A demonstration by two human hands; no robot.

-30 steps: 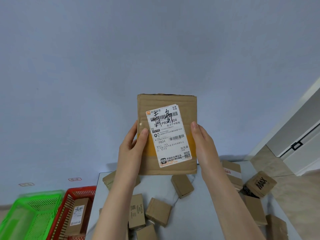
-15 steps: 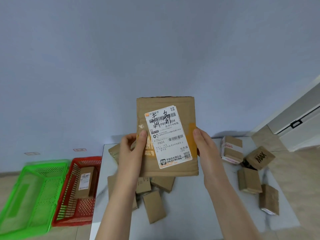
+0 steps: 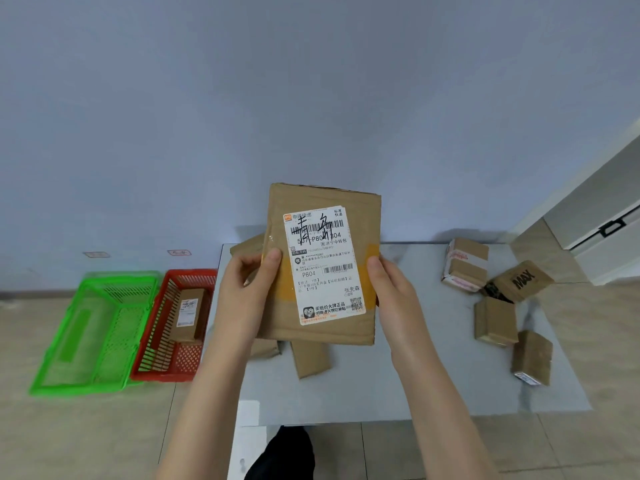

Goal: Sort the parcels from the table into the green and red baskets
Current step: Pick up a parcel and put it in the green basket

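Both hands hold a flat cardboard parcel (image 3: pixel 313 336) up above the table (image 3: pixel 415 375), its white label (image 3: pixel 323 265) facing the camera. The left hand (image 3: pixel 247 289) grips its left edge, thumb pressed on the front; the right hand (image 3: pixel 394 289) grips the right edge the same way, with the fingers hidden behind. On the floor left of the table stand the green basket (image 3: pixel 117 276) and, just beside it, the red basket (image 3: pixel 190 272) with 1 box (image 3: pixel 188 313) inside. 4 small boxes (image 3: pixel 495 320) lie at the table's right.

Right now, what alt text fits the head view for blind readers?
The left hand and right hand hold a labelled cardboard parcel over a table of small boxes. Beside it stand a green basket and a red basket holding a smaller parcel.
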